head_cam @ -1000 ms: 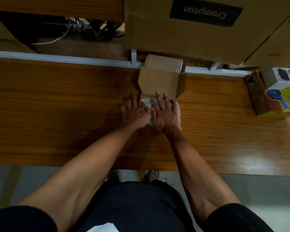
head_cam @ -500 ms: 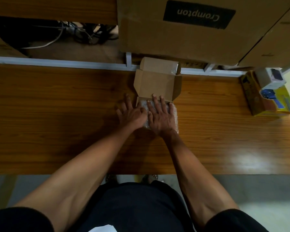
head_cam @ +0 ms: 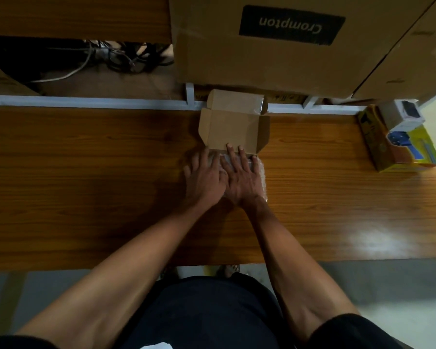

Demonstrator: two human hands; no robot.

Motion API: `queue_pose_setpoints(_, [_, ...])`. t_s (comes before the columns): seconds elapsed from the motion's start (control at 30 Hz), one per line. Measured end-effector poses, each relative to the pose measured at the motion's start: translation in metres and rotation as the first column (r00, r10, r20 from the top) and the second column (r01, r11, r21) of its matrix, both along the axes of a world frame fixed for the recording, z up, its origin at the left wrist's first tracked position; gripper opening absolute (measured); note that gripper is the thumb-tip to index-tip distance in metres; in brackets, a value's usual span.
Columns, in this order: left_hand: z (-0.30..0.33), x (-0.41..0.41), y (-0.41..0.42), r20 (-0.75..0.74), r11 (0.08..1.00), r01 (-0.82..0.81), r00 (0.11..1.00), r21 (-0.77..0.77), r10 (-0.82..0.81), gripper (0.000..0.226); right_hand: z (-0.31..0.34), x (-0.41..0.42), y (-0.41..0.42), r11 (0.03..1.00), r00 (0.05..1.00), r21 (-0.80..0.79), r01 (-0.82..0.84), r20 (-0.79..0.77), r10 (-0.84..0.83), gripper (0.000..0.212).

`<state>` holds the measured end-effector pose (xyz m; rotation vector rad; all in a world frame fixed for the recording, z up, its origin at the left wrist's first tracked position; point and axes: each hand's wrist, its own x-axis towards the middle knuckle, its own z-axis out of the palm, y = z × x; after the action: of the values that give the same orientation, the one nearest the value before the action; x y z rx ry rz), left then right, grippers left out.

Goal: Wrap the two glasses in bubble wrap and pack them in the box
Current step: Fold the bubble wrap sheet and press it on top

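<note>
Head view: bubble wrap bundle [head_cam: 260, 175] lies on the wooden table [head_cam: 86, 172], just before the open box [head_cam: 233, 131]. Left hand [head_cam: 205, 178] and right hand [head_cam: 242, 178] are pressed flat on it, fingers extended.

Dim warm light, glare on table [head_cam: 370, 238] right, wide-angle edge bending

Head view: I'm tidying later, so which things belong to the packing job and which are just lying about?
Job:
small open box
bubble wrap under left hand and right hand

Lying about:
yellow box
large Crompton carton
cables
</note>
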<state>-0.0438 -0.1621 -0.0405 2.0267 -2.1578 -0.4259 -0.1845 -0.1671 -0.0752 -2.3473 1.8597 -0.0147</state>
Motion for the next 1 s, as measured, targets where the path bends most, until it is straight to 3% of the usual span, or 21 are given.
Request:
queue_pose_setpoints(0.07, [-0.004,-0.003,0.005,-0.030,0.984,0.148,0.988,-0.097,-0.151,0.061,0.002,-0.002,0.002,1.000,0.998,-0.009,-0.007,0.069,0.007,0.064])
queue_pose_setpoints(0.17, [-0.010,-0.001,-0.003,-0.053,0.945,0.316,0.945,-0.089,-0.322,0.062,0.007,-0.007,0.003,0.998,0.981,-0.058,0.028,0.194,-0.016,0.064])
queue_pose_setpoints(0.37, [-0.016,0.000,-0.016,0.019,0.911,0.410,0.912,0.046,-0.411,0.063,0.000,-0.041,0.031,0.962,0.919,-0.075,0.262,0.325,-0.224,0.060])
queue_pose_setpoints(0.63, [-0.018,0.000,-0.014,0.089,0.896,0.425,0.895,0.129,-0.437,0.066,0.016,-0.039,0.052,0.918,0.908,-0.049,0.394,0.177,-0.380,0.061])
queue_pose_setpoints(0.77, [-0.017,-0.001,-0.013,0.086,0.896,0.417,0.897,0.154,-0.433,0.067,0.021,-0.033,0.054,0.933,0.934,-0.043,0.358,0.044,-0.356,0.068])
queue_pose_setpoints(0.9, [-0.015,-0.002,-0.013,0.077,0.893,0.420,0.897,0.162,-0.435,0.069,0.024,-0.020,0.050,0.902,0.903,0.056,0.427,0.029,-0.429,0.065])
queue_pose_setpoints(1.0, [-0.016,-0.001,-0.012,0.083,0.890,0.427,0.893,0.158,-0.443,0.070,0.021,-0.007,0.046,0.828,0.827,0.210,0.519,0.120,-0.549,0.062])
